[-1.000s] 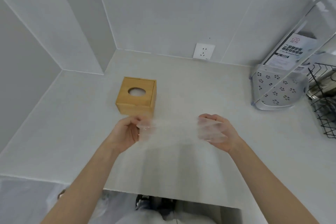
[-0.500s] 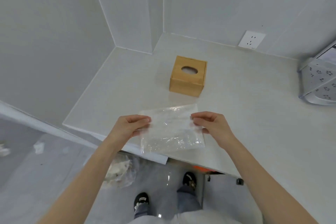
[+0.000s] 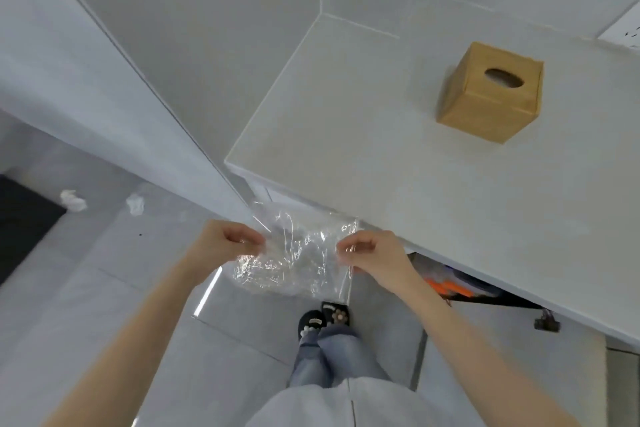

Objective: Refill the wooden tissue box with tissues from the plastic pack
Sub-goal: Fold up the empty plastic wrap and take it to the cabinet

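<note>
A person's left hand [image 3: 227,242] and right hand [image 3: 372,253] each pinch a side of a crinkled clear plastic pack [image 3: 298,253] above the floor; the wooden tissue box [image 3: 488,100] sits apart on the counter [image 3: 346,135].

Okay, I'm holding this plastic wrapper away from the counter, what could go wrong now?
The thin plastic wrapper is only pinched at its edges by the left hand and right hand, so it could slip to the floor. Crumpled white scraps already lie on the floor; stepping on either might mean a slip.
</note>
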